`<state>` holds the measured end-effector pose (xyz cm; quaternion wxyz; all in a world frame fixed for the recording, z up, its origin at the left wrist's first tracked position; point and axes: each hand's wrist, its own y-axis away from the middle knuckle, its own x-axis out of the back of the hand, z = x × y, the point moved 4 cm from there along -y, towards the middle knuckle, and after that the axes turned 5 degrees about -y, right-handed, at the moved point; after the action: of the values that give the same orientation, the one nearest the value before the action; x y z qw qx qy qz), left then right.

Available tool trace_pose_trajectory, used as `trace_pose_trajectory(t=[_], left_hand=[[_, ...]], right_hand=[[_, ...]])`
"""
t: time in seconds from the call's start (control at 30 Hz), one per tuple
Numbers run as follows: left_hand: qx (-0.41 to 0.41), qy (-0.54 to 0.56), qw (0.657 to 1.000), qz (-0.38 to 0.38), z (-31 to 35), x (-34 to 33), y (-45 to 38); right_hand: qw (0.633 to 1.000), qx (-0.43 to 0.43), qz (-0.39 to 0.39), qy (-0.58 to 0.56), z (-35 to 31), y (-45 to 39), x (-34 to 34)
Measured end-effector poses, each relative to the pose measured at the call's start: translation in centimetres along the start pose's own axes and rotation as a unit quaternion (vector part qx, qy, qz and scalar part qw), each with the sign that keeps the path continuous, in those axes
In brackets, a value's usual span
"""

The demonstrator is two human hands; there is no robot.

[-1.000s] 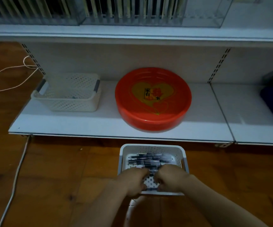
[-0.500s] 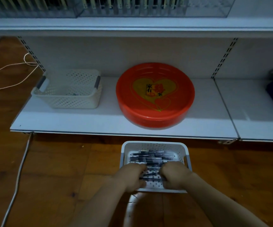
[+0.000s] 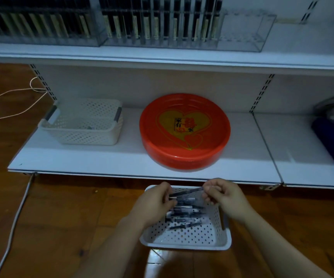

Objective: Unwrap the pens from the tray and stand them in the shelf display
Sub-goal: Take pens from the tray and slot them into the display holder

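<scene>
A white perforated tray (image 3: 186,238) sits on the wooden floor below the shelf, with several dark wrapped pens (image 3: 184,215) lying in it. Over its far end my left hand (image 3: 154,203) and my right hand (image 3: 222,195) hold one dark pen (image 3: 188,192) between them, each pinching an end. The pen lies nearly level, its right end a little higher. On the upper shelf stands a clear pen display (image 3: 182,27) with dark pens upright in its slots; its right end (image 3: 244,31) holds none.
A round red tray with a yellow heart (image 3: 184,131) and a cream perforated basket (image 3: 82,125) stand on the lower shelf (image 3: 102,159). A dark blue thing (image 3: 332,141) lies at the right. Cables (image 3: 13,223) run over the floor at the left.
Both hands have risen from the pile in the tray, lifting one pen between them. The view has tilted upward, bringing the pen display into sight.
</scene>
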<state>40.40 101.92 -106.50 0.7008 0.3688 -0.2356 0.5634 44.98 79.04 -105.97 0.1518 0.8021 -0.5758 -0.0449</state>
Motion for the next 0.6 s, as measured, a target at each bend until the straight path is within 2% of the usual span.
trace_pose_trajectory(t=[0.1, 0.2, 0.27, 0.47, 0.6], left_hand=[[-0.017, 0.032, 0.998, 0.055, 0.8, 1.3, 0.0], [-0.053, -0.006, 0.991, 0.12, 1.7, 2.6, -0.4], [-0.081, 0.0, 0.989, 0.125, 2.5, 3.5, -0.8], [-0.113, 0.056, 0.992, 0.003, 6.6, 7.4, -1.8], [-0.123, 0.057, 0.989, -0.058, 9.0, 10.4, -2.3]], right_hand=[[0.999, 0.002, 0.017, -0.036, -1.5, -0.1, 0.4], [0.998, 0.018, 0.032, -0.058, -3.2, 0.0, 0.5], [0.996, 0.025, 0.045, -0.072, -4.3, 0.1, 0.6], [0.972, 0.019, 0.125, -0.198, -7.9, 0.5, 1.0], [0.968, 0.064, 0.164, -0.179, -11.0, 1.0, 1.0]])
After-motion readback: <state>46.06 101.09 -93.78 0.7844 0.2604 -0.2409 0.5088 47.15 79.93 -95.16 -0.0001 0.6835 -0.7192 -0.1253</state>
